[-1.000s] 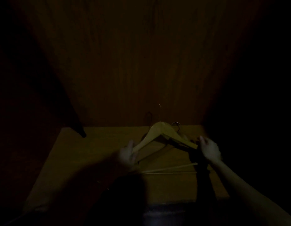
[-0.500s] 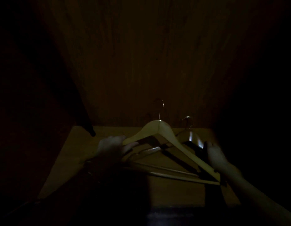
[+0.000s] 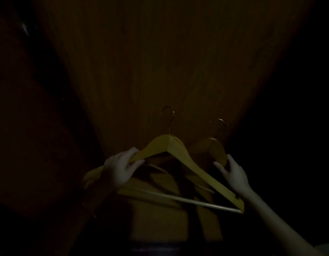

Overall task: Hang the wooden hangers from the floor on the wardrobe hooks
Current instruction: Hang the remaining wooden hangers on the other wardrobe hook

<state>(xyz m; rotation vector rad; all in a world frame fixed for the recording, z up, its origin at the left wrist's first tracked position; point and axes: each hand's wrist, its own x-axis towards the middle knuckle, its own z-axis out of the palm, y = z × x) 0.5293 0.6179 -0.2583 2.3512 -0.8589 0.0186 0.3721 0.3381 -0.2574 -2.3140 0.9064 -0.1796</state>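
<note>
Both hands have come up off the wardrobe floor since a second ago, and the hangers ride much higher against the back panel (image 3: 160,61) now. Left hand (image 3: 119,170) is wrapped around the left arm of the front wooden hanger (image 3: 178,154), thumb under, fingers over the top. Right hand (image 3: 233,172) pinches the rounded end of a second hanger (image 3: 215,150) that sits just behind and to the right. Both metal hooks point up, near each other, not on anything. It's super dark in here, so the floor panel (image 3: 160,218) below is mostly shadow, and the front hanger's crossbar cuts across it. Some pale edges show behind the left hand, can't tell what they are.
</note>
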